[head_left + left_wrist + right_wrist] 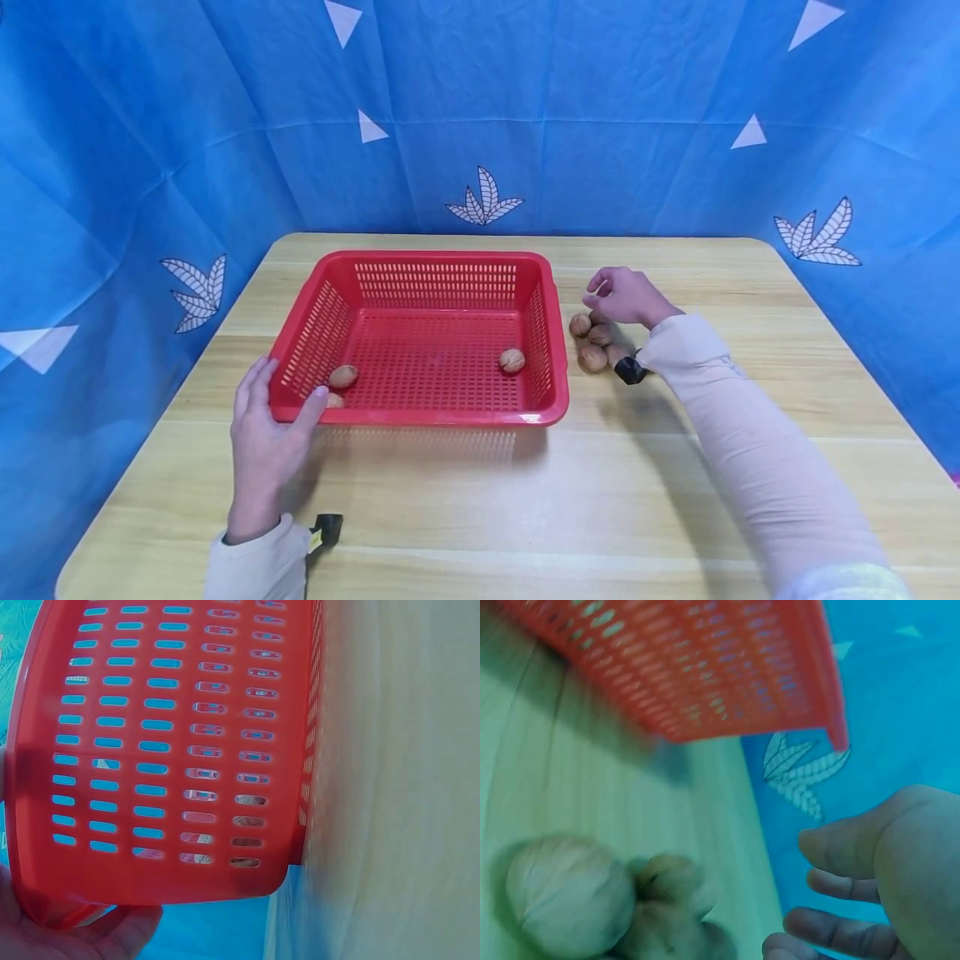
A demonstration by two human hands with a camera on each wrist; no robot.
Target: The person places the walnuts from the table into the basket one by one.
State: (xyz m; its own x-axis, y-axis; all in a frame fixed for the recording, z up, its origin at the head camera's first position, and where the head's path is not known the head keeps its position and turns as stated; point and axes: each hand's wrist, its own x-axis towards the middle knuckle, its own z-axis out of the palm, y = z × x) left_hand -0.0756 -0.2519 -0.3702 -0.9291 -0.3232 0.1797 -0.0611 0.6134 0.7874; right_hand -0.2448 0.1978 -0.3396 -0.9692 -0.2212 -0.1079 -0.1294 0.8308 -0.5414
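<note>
Three walnuts [512, 361]: in the red basket [420, 417].
Walnut pile [592, 358]: right of the basket.
Left hand [270, 446]: grips the basket's near-left corner.
Right hand [630, 297]: right of the basket, fingers loosely bent, holding nothing.
Soft pinch: seems best, as walnuts could roll.

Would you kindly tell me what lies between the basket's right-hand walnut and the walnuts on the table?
In the head view, the right side of the red basket, then a narrow bare strip of tabletop.
</note>
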